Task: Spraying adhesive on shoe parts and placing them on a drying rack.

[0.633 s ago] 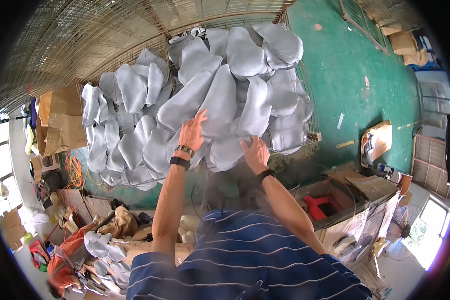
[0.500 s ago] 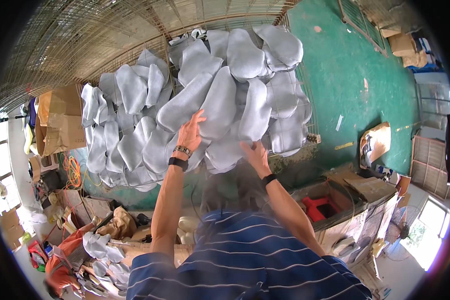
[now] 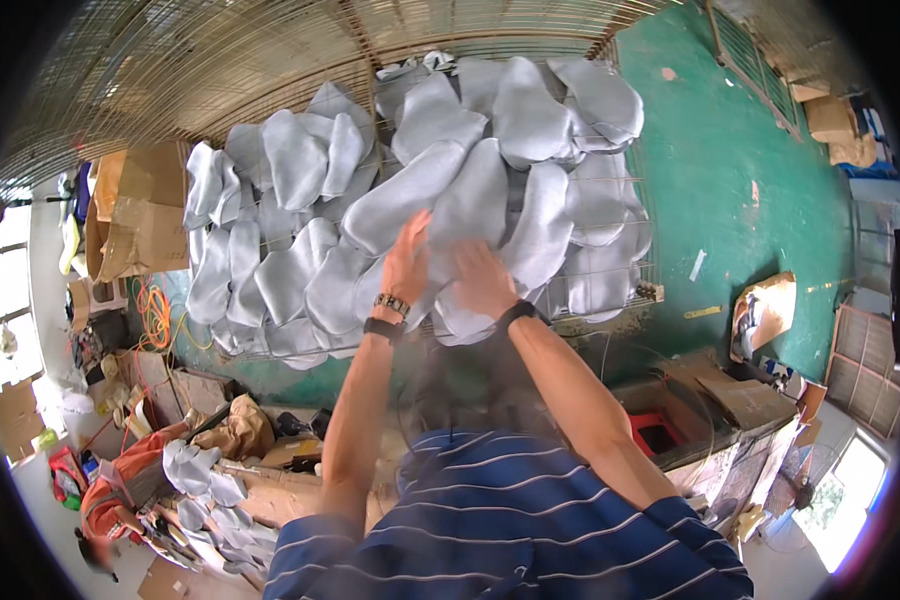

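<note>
Many grey, sole-shaped soft pieces lie overlapping on a wire rack (image 3: 653,292) in front of me. My left hand (image 3: 406,265) has its fingers stretched out over the lower part of a long grey piece (image 3: 475,195) near the middle. Close beside it, my right hand (image 3: 484,280) lies palm down over the same area, its fingers apart but blurred by motion. Another long grey piece (image 3: 402,200) slants just above my left hand. To the right of my right hand hangs a narrower grey piece (image 3: 540,225).
Wire mesh (image 3: 220,60) rises behind the rack. A cardboard box (image 3: 145,215) stands at the left, near an orange cable coil (image 3: 153,310). Red plastic container (image 3: 655,432) sits in a bin at lower right. A person in orange (image 3: 120,490) is at lower left.
My right hand has left the lower edge of the narrower piece and moved left and up, close to my left hand. The whole view has shifted slightly.
</note>
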Demonstrator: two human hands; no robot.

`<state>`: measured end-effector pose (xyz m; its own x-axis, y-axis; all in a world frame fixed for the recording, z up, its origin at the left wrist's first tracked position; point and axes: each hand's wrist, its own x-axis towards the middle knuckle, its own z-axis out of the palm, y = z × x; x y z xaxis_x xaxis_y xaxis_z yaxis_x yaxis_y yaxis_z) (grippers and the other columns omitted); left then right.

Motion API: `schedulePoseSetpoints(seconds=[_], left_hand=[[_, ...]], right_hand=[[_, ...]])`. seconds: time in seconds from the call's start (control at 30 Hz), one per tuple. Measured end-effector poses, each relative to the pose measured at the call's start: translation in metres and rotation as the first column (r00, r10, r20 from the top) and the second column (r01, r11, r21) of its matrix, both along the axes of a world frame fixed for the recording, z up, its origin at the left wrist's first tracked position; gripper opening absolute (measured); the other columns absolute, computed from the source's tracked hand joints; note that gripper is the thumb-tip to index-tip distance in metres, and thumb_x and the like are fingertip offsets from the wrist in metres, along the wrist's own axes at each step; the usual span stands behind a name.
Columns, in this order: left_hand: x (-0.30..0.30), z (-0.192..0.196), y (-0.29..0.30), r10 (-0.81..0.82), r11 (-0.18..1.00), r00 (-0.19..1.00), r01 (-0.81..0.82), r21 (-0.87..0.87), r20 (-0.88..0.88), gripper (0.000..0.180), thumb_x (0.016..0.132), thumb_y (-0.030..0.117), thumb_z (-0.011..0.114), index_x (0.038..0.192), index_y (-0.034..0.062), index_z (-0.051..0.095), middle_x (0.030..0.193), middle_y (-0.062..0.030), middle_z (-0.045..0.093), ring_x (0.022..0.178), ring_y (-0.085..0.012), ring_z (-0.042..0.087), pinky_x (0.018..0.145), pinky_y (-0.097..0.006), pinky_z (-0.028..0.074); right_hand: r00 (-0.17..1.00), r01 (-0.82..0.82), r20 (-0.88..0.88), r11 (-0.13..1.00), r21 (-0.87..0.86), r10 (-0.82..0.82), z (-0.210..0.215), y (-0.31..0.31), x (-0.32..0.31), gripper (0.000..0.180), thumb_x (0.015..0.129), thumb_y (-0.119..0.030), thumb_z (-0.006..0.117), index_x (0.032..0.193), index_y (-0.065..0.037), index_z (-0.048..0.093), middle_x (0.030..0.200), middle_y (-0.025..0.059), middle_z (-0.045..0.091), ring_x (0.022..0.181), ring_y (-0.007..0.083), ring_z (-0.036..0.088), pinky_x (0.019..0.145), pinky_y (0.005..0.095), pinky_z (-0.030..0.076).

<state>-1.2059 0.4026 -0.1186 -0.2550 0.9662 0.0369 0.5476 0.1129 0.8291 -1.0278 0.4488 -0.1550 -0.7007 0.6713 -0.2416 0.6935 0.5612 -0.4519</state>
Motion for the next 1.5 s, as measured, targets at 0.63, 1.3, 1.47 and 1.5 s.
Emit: schedulePoseSetpoints(seconds=[0.63, 1.3, 1.47, 1.5], left_hand=[[-0.071, -0.069, -0.103, 0.445, 0.891, 0.798, -0.349, -0.29, 0.406, 0.039, 0.097, 0.038, 0.058, 0.104, 0.0004, 0.065, 0.091, -0.0072, 0.067, 0.083, -0.0139, 0.061, 0.075, -0.028, 0.048], [0.006, 0.02, -0.102, -0.227, 0.922, 0.729, 0.374, -0.098, 0.645, 0.031, 0.101, 0.031, 0.055, 0.107, 0.0018, 0.064, 0.077, -0.0019, 0.059, 0.065, -0.0106, 0.056, 0.059, -0.026, 0.049], [0.026, 0.036, -0.091, -0.322, 0.853, 0.718, 0.503, -0.14, 0.618, 0.033, 0.103, 0.033, 0.053, 0.109, 0.0017, 0.061, 0.079, -0.002, 0.059, 0.068, -0.0098, 0.056, 0.063, -0.024, 0.048], [0.034, 0.04, -0.091, -0.335, 0.843, 0.725, 0.516, -0.153, 0.601, 0.034, 0.103, 0.034, 0.052, 0.109, 0.0014, 0.061, 0.08, -0.0019, 0.058, 0.069, -0.0098, 0.056, 0.063, -0.025, 0.049]], right_hand=[[0.877, 0.207, -0.447, 0.978, 0.023, -0.175, 0.07, -0.057, 0.067, 0.047, 0.084, -0.003, 0.064, 0.128, 0.003, 0.052, 0.133, 0.021, 0.054, 0.125, 0.0406, 0.051, 0.105, 0.0446, 0.044], [0.078, 0.026, -0.972, 0.974, 0.226, 0.223, 0.471, -0.207, 0.075, 0.025, 0.101, -0.012, 0.046, 0.091, 0.001, 0.065, 0.091, 0.0128, 0.063, 0.072, 0.0244, 0.057, 0.057, 0.0367, 0.042], [0.453, 0.161, -0.811, 0.861, 0.482, 0.369, 0.49, -0.259, 0.134, 0.024, 0.1, -0.011, 0.049, 0.095, 0.005, 0.066, 0.092, 0.0157, 0.065, 0.073, 0.0274, 0.061, 0.057, 0.0343, 0.044], [0.404, 0.388, -0.83, 0.75, 0.536, 0.384, 0.486, -0.271, 0.144, 0.024, 0.099, -0.011, 0.049, 0.095, 0.006, 0.066, 0.09, 0.0162, 0.065, 0.074, 0.0281, 0.062, 0.057, 0.0342, 0.044]])
